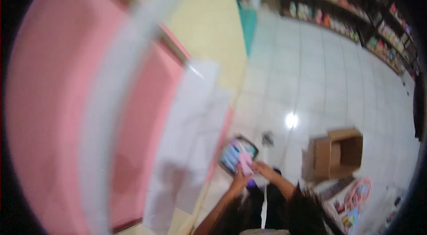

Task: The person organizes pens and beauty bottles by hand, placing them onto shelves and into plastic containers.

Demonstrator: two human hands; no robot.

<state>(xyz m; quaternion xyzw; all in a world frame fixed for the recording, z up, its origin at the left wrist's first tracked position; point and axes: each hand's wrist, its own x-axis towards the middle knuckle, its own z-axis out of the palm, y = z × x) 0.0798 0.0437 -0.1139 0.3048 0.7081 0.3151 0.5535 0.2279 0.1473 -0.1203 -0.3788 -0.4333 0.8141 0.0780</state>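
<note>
Low in the view, my left hand (240,178) grips the lower end of a small pink item (245,161), too blurred to name more exactly. My right hand (263,170) is closed against the item's right side, its fingertips at the pink surface. Just behind both hands is a dark-rimmed container (255,147) holding several light blue, purple and white things. A purple thing (251,183) shows below my left hand. Motion blur hides the finger details.
An open cardboard box (322,159) stands on the tiled floor (307,79) to the right, with a bag-like pile (353,199) below it. Stocked shelves (329,4) line the far right. Left are a pink panel (49,101) and white sheets (187,124).
</note>
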